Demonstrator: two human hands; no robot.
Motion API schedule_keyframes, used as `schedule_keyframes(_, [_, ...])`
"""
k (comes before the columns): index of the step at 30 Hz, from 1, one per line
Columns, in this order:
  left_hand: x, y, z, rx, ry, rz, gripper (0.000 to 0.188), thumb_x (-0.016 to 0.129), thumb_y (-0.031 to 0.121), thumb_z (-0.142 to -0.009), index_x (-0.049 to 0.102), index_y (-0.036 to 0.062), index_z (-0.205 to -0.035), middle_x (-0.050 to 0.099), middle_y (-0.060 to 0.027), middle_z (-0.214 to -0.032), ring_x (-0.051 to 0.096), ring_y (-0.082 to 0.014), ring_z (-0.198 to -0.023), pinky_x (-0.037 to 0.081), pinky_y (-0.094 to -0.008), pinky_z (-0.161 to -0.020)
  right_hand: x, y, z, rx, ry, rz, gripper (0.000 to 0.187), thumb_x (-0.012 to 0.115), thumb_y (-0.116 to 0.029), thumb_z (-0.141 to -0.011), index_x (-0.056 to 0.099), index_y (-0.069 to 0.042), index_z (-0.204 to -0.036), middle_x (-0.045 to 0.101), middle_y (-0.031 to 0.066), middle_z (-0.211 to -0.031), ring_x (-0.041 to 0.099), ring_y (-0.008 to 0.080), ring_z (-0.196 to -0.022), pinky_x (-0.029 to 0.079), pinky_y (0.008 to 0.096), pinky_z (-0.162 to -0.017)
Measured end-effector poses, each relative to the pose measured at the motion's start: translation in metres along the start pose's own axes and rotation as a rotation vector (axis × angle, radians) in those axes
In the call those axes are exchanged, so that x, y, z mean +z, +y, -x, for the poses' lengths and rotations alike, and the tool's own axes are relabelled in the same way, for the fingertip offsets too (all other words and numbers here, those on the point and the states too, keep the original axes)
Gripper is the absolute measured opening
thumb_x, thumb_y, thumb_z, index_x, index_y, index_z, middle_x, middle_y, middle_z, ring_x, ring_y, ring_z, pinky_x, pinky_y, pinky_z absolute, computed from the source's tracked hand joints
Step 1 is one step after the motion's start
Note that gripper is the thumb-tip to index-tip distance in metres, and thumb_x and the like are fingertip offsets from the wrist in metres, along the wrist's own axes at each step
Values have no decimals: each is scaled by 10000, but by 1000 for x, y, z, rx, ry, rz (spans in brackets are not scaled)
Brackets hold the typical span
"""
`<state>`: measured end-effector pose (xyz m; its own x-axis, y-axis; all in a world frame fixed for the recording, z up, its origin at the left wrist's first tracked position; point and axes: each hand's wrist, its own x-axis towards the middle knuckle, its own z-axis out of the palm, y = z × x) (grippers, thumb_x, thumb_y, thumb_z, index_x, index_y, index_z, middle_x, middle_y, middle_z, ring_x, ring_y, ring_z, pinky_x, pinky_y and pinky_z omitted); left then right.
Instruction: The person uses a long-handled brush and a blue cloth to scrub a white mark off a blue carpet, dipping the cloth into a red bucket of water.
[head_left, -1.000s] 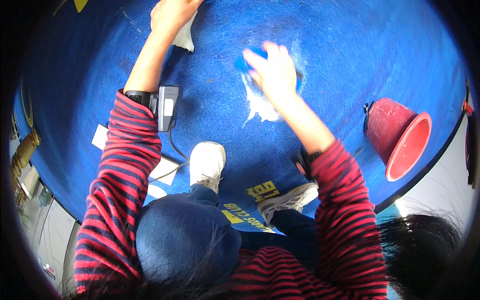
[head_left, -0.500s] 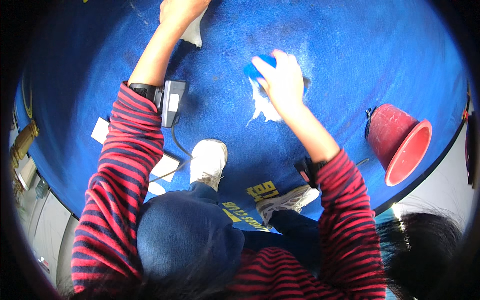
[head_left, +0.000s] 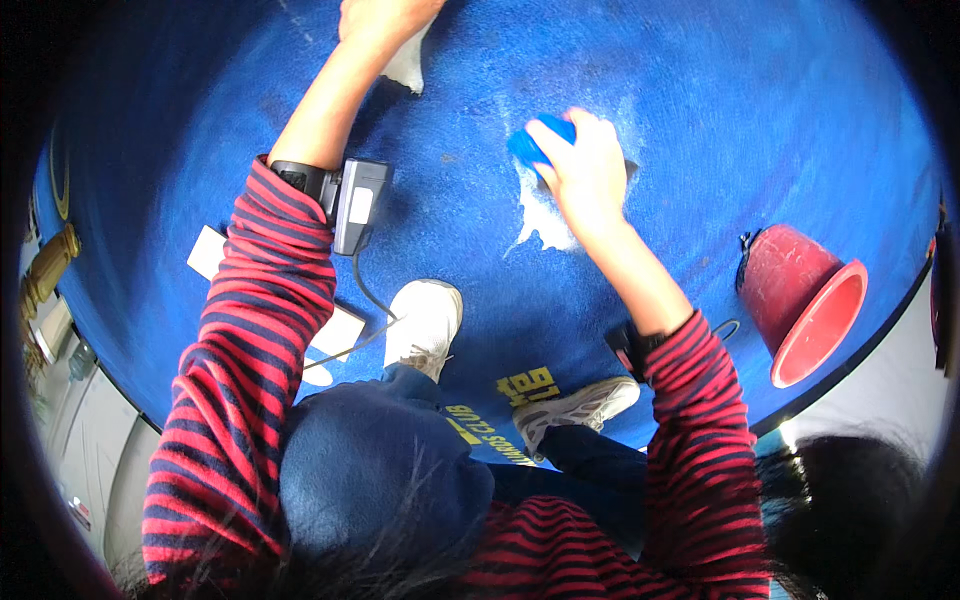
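My right hand is closed round a blue rounded object, perhaps a brush or sponge, held down against the blue carpet. Just beside and below it lies a ragged white patch, with paler smears on the pile around. At the top edge, my left hand is cut off by the picture, so its fingers are hidden. A white piece with a pointed lower end shows next to that wrist; whether I touch it is not visible.
A red plastic bucket lies on its side at the right. Pale flat pieces are by my left arm, a grey box with a cable on my left wrist. My white shoes stand near yellow lettering.
Relative to the picture, both hands sit slightly further right, as do the carpet patches and bucket, so the view has shifted. My right hand keeps its hold on the blue object.
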<state>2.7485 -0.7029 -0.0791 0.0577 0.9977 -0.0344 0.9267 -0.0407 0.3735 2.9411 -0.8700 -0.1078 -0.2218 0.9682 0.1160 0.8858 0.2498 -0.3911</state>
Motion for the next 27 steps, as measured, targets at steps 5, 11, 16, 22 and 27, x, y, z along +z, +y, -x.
schedule_keyframes(5, [5,4,-2,115,77,-33,398,590,456,-756,528,70,-831,593,-170,-781,581,-347,-778,447,-421,-664,20,-7,-93,18,148,42,456,730,-193,-610,582,-255,-1037,521,110,-1012,513,288,-896,463,384,-732])
schedule_keyframes(11, [-1,7,2,97,86,32,402,588,460,-755,529,69,-826,592,-172,-784,579,-346,-784,446,-422,-669,24,-4,-83,11,240,-15,362,710,-210,-630,607,-238,-976,516,107,-927,504,282,-866,455,386,-718])
schedule_keyframes(16, [-3,3,0,-8,16,-16,402,580,466,-758,534,76,-844,598,-164,-791,583,-337,-793,449,-419,-678,9,3,1,-11,51,-29,431,729,-185,-595,607,-249,-1003,531,120,-998,515,292,-853,464,383,-727])
schedule_keyframes(22, [3,8,-2,75,52,-54,423,573,473,-761,555,67,-880,609,-176,-835,588,-340,-807,451,-417,-692,17,-11,-109,46,161,-13,313,689,-241,-663,593,-223,-961,505,105,-949,494,284,-913,447,381,-727])
schedule_keyframes(27, [-2,10,-1,27,3,15,430,579,476,-755,558,63,-870,609,-174,-832,587,-341,-806,449,-417,-689,28,-8,-102,60,238,-19,244,647,-210,-685,586,-206,-921,507,109,-919,496,285,-878,442,397,-688])
